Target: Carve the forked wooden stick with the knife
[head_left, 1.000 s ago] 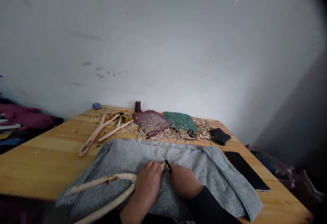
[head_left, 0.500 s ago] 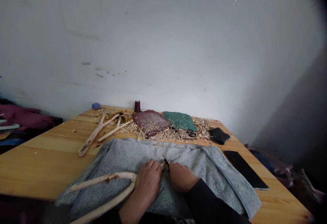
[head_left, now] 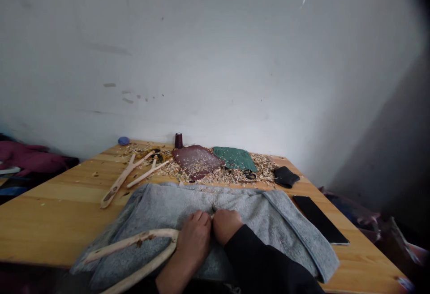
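My left hand (head_left: 195, 238) grips a peeled, forked wooden branch (head_left: 134, 241) near its fork, and the branch's two arms run to the lower left. My right hand (head_left: 226, 227) sits right beside it at the branch's tip, fingers curled under. Whatever lies inside those fingers is hidden. Both hands rest on a folded grey fleece cloth (head_left: 215, 198) spread over my lap and the table edge.
Beyond the cloth, a pine table (head_left: 60, 191) holds two forked sticks (head_left: 117, 182), wood shavings (head_left: 242, 175), a maroon leather piece (head_left: 196, 160), a green cloth (head_left: 235, 159), a dark thread spool (head_left: 178, 141), a black pouch (head_left: 286, 176) and a smartphone (head_left: 319, 219).
My right hand has moved left, closer to my left hand. The thin black object at its fingers is no longer visible. The view has shifted slightly.
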Action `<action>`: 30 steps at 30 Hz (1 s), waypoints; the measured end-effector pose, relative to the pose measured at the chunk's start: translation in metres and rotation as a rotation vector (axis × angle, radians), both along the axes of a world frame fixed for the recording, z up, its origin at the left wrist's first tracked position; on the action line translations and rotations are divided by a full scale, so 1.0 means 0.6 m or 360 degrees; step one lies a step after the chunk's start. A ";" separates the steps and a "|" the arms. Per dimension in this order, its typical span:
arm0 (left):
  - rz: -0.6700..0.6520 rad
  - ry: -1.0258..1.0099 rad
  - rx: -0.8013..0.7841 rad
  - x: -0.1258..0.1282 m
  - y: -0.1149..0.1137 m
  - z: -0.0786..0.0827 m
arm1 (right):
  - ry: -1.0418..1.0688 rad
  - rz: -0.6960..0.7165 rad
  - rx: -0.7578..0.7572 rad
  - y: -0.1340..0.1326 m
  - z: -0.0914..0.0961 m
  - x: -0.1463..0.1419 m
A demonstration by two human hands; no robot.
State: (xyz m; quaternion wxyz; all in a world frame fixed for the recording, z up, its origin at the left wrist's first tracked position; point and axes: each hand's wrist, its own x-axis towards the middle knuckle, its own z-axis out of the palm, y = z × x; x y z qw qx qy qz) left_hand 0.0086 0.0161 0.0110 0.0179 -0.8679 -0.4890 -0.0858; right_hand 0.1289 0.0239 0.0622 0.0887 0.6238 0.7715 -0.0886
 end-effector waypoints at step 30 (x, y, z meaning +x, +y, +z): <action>0.0372 -0.0064 0.0051 0.006 0.005 0.000 | 0.0209 -0.0153 0.0094 -0.031 -0.032 0.049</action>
